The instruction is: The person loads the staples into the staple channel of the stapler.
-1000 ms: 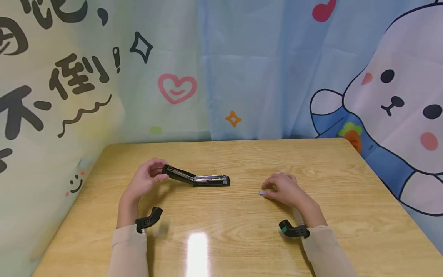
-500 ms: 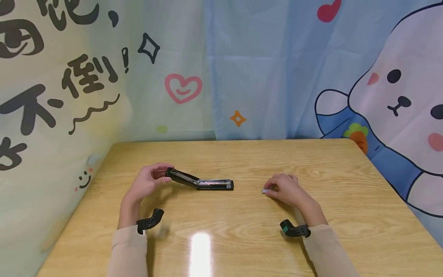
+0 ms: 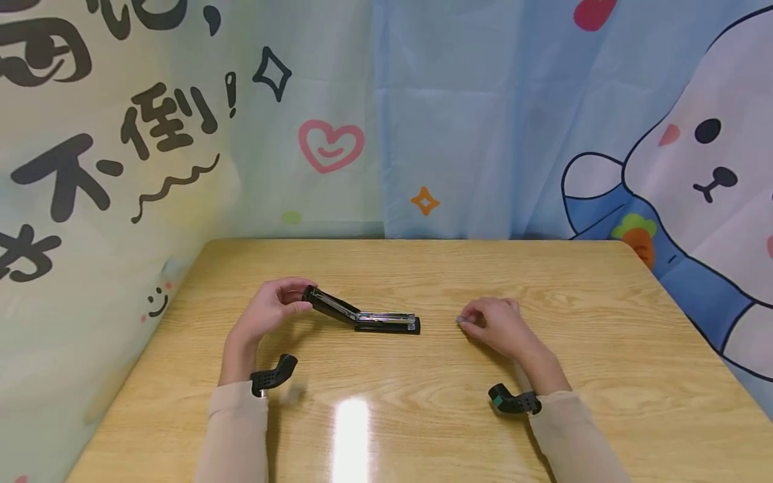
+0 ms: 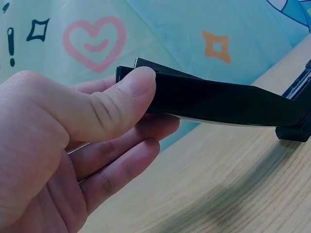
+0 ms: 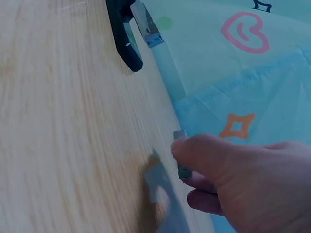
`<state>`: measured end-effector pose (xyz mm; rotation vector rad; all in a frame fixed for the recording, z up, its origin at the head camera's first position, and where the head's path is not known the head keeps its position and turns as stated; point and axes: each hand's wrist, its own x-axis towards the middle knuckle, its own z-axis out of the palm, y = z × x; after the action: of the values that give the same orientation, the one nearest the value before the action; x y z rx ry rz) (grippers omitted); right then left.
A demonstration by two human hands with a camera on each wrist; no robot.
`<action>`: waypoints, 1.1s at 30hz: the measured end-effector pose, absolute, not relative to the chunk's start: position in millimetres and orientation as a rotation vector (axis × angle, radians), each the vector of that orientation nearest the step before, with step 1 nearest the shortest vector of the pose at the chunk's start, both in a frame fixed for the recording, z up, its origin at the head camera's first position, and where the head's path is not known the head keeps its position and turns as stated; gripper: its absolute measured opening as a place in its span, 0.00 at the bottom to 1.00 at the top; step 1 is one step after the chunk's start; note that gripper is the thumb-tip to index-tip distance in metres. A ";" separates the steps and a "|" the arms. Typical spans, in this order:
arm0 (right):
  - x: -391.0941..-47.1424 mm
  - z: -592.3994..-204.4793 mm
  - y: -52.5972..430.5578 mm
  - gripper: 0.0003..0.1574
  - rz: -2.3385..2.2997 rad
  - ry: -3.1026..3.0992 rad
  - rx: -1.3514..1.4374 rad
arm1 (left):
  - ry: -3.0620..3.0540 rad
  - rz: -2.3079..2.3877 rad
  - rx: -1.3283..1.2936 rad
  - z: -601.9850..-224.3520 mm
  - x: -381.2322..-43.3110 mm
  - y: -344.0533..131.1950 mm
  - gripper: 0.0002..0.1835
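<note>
Black stapler point(image 3: 359, 320) runs crosswise, left hand point(image 3: 273, 310) gripping its raised left end.

Stapler point(image 4: 209, 102): smooth, plastic-looking; rail point(image 3: 386, 317) shiny metal. Staple strip point(image 5: 184, 172): dull metal. Tabletop point(image 3: 435, 429): glossy wood grain. Backdrop point(image 3: 447, 114): creased cloth.

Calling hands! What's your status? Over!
Left hand pinching long black stapler with shiny rail, opened wide, one end raised. Right hand pinching small grey ribbed strip. No obstacle visible between strip and stapler.

Wood-grain table point(image 3: 435, 429), glare streak point(image 3: 351, 439); cartoon-printed cloth point(image 3: 453, 121) behind.
</note>
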<state>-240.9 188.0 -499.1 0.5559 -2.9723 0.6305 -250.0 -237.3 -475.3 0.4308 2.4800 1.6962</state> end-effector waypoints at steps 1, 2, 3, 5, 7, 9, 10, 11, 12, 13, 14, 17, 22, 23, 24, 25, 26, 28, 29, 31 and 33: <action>-240.7 -499.5 187.1 0.08 0.630 -2.963 0.565 | 2.485 1.688 0.437 -475.3 -250.3 -237.0 0.20; -240.6 -499.9 185.9 0.10 0.632 -2.957 0.575 | 2.487 1.682 0.441 -475.2 -250.5 -236.9 0.20; -240.4 -500.2 184.6 0.11 0.627 -2.954 0.590 | 2.489 1.678 0.444 -475.0 -250.6 -236.9 0.20; -239.9 -499.2 181.8 0.12 0.603 -2.947 0.627 | 2.500 1.671 0.452 -474.1 -250.5 -237.2 0.20; -239.6 -497.2 178.8 0.12 0.590 -2.945 0.660 | 2.509 1.668 0.457 -472.9 -250.1 -237.7 0.20; -239.6 -494.7 175.9 0.11 0.602 -2.943 0.681 | 2.515 1.669 0.449 -472.6 -249.8 -238.0 0.20; -239.3 -492.9 174.3 0.11 0.612 -2.939 0.689 | 2.517 1.667 0.443 -472.5 -249.7 -238.1 0.20; -239.0 -491.3 172.6 0.11 0.618 -2.931 0.700 | 2.517 1.663 0.438 -472.4 -249.5 -238.1 0.20; -238.3 -489.4 170.7 0.11 0.624 -2.925 0.705 | 2.516 1.657 0.435 -472.5 -249.4 -238.1 0.20; -237.6 -487.1 168.2 0.12 0.626 -2.918 0.707 | 2.522 1.647 0.442 -472.8 -249.6 -238.2 0.20; -237.1 -484.8 165.2 0.12 0.631 -2.907 0.716 | 2.523 1.643 0.440 -472.7 -249.7 -237.9 0.19; -236.3 -476.9 153.5 0.13 0.647 -2.879 0.728 | 2.540 1.625 0.457 -472.7 -250.8 -237.2 0.19; -239.1 -469.7 128.3 0.13 0.701 -2.842 0.715 | 2.571 1.592 0.459 -474.7 -253.6 -239.8 0.19; -239.4 -470.0 124.7 0.13 0.711 -2.832 0.711 | 2.563 1.597 0.465 -475.1 -254.3 -239.9 0.19; -239.6 -470.5 121.5 0.13 0.723 -2.821 0.706 | 2.559 1.597 0.479 -475.8 -255.2 -240.3 0.19; -239.8 -471.5 119.1 0.12 0.738 -2.808 0.699 | 2.550 1.603 0.490 -476.1 -255.8 -240.4 0.19; -239.9 -473.1 117.3 0.12 0.758 -2.791 0.692 | 2.541 1.613 0.496 -476.3 -256.1 -240.5 0.19; -240.1 -477.3 113.8 0.12 0.811 -2.753 0.675 | 2.536 1.630 0.495 -476.3 -256.3 -241.4 0.19; -240.2 -479.8 112.3 0.11 0.836 -2.738 0.667 | 2.538 1.633 0.494 -476.2 -256.0 -242.2 0.19; -240.0 -485.7 110.3 0.12 0.904 -2.725 0.638 | 2.540 1.633 0.495 -475.6 -255.4 -242.7 0.19; -239.7 -491.7 109.5 0.13 0.967 -2.732 0.600 | 2.549 1.621 0.482 -474.9 -254.9 -242.6 0.19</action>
<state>-239.7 109.5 -491.7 0.6003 -2.7321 0.9666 -254.9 -242.6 -474.9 0.4825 2.5490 1.6210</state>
